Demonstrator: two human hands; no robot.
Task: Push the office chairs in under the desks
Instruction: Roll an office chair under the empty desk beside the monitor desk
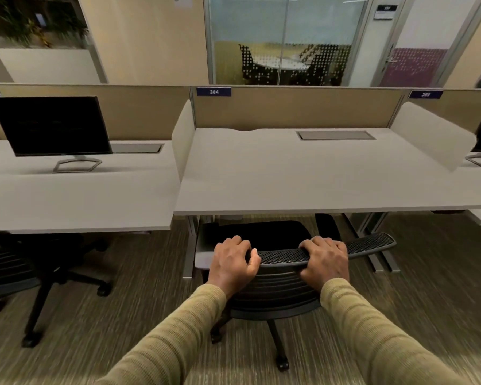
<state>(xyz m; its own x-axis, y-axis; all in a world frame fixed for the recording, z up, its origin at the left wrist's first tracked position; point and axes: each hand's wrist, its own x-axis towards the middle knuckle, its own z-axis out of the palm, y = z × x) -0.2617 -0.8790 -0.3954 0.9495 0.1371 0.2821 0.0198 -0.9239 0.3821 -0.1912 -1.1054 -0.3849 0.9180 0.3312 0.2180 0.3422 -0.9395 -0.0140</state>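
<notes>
Both hands gripped the top edge of the office chair [278, 290] backrest. The left hand [232, 262] sat at the left end of the perforated rail, its fingers curled over the far side and its thumb bent against the near side. The right hand [326, 261] clamped the rail further along, fingers wrapped over the top and thumb tucked beneath. A stretch of the rail ran on past the right hand to the right.

The chair stood in front of the middle desk [317, 176], the one below the label reading 384 [213, 91]. The front of its seat was beneath the desk's near edge, and its backrest was out over the carpet [428, 273].

The fingertips of both hands were hidden behind the rail. The sleeves covered much of the chair's base, so only part of the legs and one wheel [282, 365] showed. The carpet was smeared with blur.

A second chair [25, 268] stood by the left desk [67, 195], cut off by the picture's left edge, so how far under it sat could not be told. A dark monitor [50, 125] stood on that desk.
</notes>
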